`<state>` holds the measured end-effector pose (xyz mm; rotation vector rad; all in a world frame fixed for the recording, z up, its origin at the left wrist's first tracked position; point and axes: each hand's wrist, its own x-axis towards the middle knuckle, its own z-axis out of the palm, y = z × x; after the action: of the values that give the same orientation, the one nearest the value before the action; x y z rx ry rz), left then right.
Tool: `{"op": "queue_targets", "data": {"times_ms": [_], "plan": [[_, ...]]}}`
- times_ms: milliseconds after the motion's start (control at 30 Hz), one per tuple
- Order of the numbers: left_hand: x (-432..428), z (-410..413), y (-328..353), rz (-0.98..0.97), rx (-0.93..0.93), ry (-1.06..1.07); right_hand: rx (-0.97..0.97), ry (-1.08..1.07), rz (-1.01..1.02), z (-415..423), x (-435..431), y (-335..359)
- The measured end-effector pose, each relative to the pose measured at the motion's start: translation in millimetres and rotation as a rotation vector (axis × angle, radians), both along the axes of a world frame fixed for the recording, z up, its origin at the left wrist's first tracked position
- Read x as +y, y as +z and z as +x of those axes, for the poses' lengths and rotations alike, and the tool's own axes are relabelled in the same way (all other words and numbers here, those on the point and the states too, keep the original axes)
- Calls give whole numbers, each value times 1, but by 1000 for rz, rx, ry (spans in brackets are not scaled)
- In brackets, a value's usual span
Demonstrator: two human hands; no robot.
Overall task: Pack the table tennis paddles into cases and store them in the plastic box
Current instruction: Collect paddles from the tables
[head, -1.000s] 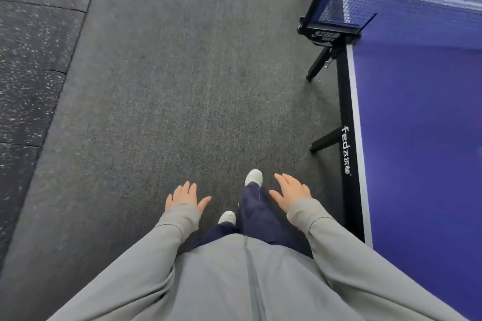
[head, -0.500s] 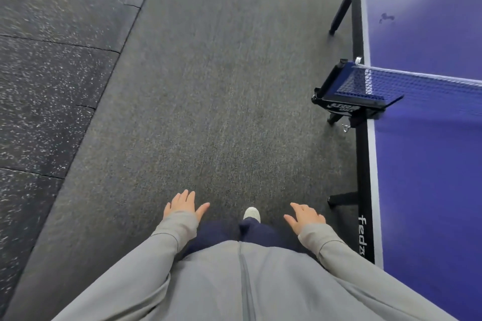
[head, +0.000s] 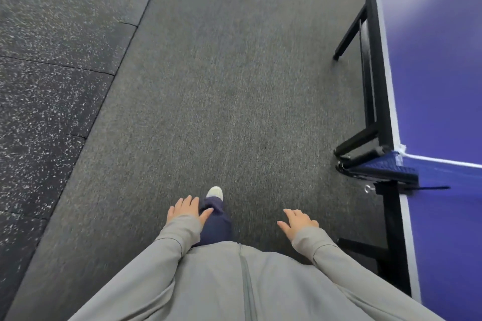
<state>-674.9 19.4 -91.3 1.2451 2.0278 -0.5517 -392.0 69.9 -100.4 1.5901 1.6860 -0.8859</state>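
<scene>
Left hand (head: 185,209): empty, fingers loosely spread, palm down, hanging forward of the body beside the raised leg; judged to be swinging free for balance in a walking stride
Right hand (head: 297,221): empty too, fingers relaxed and apart, palm down, well apart from the table edge on its right; nothing pinched or carried
Floor (head: 221,86): grey carpet strip underfoot, with dark speckled rubber tiles (head: 47,91) along the left; the carpet reads as the walkway beside the playing area
Table (head: 443,73): purple top with a white border, running along the right edge of view on a black frame; the visible top is bare
Net post (head: 375,167): black clamp fixed at the table's side, holding the end of the net (head: 443,161) stretched across the top
Shoe (head: 215,192): pale toe showing ahead of a dark trouser leg, stepping forward between the hands
Paddles, cases, plastic box: none in view, so where they are cannot be told
Stage: judged early or in transit, with no packing under way
</scene>
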Motion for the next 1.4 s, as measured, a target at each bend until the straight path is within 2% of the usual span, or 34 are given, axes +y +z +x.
{"op": "queue_targets", "data": {"times_ms": [167, 333, 700, 833, 1067, 1400], "plan": [[88, -75, 2, 17, 6, 3, 57, -5, 70, -73, 85, 8], [161, -114, 8, 5, -13, -28, 100, -58, 134, -107, 153, 16], [333, -96, -3, -95, -21, -133, 32, -273, 52, -66, 297, -8], [430, -76, 7, -61, -1, -186, 51, -332, 36, -43, 378, -6], [570, -42, 20, 75, -76, -237, 36, -347, 30, -20, 487, 6], [737, -100, -7, -54, -45, -176, 34, -395, -9, -56, 664, 0]]}}
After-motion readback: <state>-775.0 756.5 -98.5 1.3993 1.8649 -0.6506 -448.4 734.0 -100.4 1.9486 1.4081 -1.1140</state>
